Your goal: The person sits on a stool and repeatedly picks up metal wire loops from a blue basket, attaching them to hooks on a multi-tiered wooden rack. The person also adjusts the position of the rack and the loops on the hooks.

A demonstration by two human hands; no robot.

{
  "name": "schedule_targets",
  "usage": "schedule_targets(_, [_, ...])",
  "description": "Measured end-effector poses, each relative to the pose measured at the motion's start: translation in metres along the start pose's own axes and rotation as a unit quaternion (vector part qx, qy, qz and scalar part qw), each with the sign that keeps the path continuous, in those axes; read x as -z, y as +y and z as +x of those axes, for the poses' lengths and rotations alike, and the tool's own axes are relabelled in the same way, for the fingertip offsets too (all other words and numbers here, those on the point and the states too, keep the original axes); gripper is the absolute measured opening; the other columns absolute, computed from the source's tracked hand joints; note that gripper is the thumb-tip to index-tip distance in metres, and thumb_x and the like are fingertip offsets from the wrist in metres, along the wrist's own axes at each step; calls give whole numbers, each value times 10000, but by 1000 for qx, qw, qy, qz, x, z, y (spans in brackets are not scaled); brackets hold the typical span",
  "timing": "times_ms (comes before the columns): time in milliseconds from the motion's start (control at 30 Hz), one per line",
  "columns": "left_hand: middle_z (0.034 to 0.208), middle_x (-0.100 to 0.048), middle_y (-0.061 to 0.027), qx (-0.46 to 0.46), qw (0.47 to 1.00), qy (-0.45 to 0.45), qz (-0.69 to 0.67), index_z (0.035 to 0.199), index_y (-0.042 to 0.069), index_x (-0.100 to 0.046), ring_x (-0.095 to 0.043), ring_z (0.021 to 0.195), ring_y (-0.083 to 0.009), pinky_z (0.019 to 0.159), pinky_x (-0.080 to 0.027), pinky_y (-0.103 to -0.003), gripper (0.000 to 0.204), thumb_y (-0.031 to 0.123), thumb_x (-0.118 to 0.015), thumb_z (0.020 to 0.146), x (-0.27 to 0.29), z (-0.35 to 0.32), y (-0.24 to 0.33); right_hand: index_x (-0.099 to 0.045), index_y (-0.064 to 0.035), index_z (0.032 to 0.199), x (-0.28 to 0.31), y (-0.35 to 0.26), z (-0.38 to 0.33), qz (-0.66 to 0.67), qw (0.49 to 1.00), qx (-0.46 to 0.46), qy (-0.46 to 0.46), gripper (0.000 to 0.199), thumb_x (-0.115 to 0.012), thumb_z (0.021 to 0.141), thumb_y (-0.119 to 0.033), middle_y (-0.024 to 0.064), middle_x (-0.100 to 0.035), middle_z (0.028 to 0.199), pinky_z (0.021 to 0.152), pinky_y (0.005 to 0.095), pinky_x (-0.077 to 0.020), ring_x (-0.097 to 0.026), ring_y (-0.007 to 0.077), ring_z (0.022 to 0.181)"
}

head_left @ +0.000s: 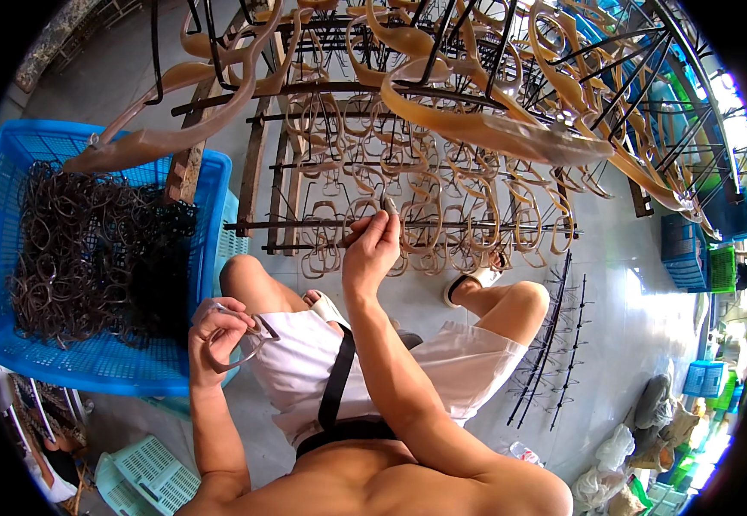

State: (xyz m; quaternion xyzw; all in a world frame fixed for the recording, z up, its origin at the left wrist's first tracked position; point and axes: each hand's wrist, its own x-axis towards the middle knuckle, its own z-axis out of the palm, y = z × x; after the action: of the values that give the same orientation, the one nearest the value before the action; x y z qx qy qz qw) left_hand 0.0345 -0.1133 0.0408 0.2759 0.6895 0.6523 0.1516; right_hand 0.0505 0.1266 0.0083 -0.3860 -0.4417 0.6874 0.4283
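Note:
My left hand (216, 334) is closed round a pale, see-through eyeglass frame (263, 331), held above my left thigh beside the blue basket. In front of me my right hand (372, 255) reaches up to the rack (283, 206), thumb and fingers pinched together. A small greyish piece shows at its fingertips; I cannot make out what it belongs to. Rows of tan, glossy eyeglass frames (477, 129) hang from the rack's dark bars on black hooks, the upper ones close to the camera.
At my left stands a big blue plastic basket (103, 378) heaped with dark brown frames (73, 258). Dark hooked rods (554, 353) lie on the floor at right. A pale green basket (146, 473) is at lower left; bags (614, 451) and blue crates (683, 249) line the right side.

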Motion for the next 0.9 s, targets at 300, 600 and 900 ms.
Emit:
schedule_targets(300, [992,-569,-121,-93,953,16,288,927,53,-628,-570,808,-205,674,-479,-276,142,2,-639,794,16,12,21,-468,-9,789,1,10,-12,-204,971,111,-62,228,-434,964,-151,55,-502,527,411,295,-367,-455,134,433])
schedule_targets(600, [920,-581,-110,15,925,-20,379,824,22,-654,-594,791,-264,656,-478,-343,150,-15,-697,685,42,16,46,-460,-15,805,4,23,-3,-277,940,188,-59,196,-430,953,-141,86,-505,507,409,324,-372,-489,206,408])
schedule_targets(900, [965,-576,-125,46,894,-27,446,822,47,-673,-602,777,-300,675,-503,-367,176,-63,-663,685,60,6,67,-475,-3,909,18,7,10,-191,974,62,-105,204,-430,965,-194,69,-495,592,456,330,-403,-464,156,474])
